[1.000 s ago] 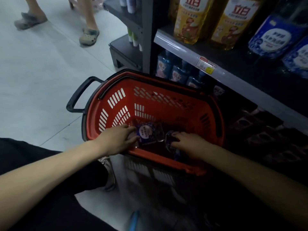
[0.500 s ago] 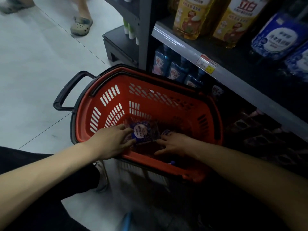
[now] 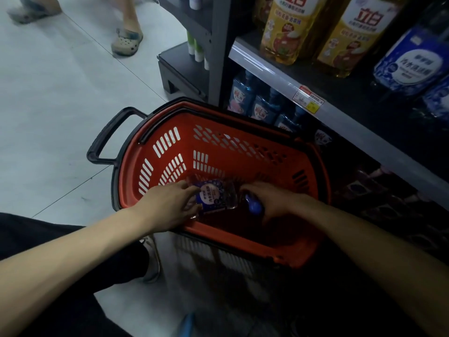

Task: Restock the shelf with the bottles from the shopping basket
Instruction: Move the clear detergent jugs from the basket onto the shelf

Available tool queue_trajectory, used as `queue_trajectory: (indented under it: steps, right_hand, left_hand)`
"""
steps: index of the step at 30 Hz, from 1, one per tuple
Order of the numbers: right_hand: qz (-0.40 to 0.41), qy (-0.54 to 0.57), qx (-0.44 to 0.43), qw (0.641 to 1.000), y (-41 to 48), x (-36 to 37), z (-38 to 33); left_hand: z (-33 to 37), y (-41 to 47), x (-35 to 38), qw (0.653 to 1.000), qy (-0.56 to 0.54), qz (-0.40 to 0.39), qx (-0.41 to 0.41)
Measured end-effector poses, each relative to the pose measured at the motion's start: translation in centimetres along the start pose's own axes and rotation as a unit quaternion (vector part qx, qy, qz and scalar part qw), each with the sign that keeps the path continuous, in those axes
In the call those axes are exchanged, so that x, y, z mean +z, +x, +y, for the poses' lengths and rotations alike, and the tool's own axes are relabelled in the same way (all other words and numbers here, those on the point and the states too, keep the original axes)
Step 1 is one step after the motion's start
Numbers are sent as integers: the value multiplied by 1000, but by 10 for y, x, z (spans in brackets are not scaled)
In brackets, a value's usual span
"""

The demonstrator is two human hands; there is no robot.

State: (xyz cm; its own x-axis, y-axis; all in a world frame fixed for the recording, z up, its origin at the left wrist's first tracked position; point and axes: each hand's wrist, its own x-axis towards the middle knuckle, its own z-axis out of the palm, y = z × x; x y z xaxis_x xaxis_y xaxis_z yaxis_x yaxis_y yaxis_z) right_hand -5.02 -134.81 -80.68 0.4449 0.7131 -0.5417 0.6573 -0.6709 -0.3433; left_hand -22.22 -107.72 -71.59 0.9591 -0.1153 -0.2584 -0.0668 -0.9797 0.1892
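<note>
Left hand [image 3: 173, 203] and right hand [image 3: 275, 203] reach into basket [image 3: 243, 154], each grip grasping the bottle [image 3: 216, 198].

Blue-labelled bottle [image 3: 215, 198] flat in red basket [image 3: 243, 240]

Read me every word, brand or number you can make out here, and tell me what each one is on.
"立白": on the yellow bottles.
"冷水洗洁精": on the blue shelf bottle and on the basket bottle.
Red logo on the lower blue bottles: too blurred to read.
Price tag: too small to read.
Smaller print on all labels: unreadable.
</note>
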Motion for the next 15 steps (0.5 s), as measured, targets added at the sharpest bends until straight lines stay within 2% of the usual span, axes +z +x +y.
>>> queue_trajectory:
  steps: [2,5,10,15]
  right_hand:
    - [69,164,85,980,-4,-4,8]
    - [135,386,178,895,-5,2,10]
    - [217,539,245,776,6,20,-9]
    - [304,594,289,686,19,26,-30]
  left_hand:
    - [-2,0,0,1000,-4,0,-13]
    - [-3,0,2,1000,-11,-6,-29]
    - [1,3,2,1000,-3,0,-17]
    - [5,6,1,1000,10,-12,-10]
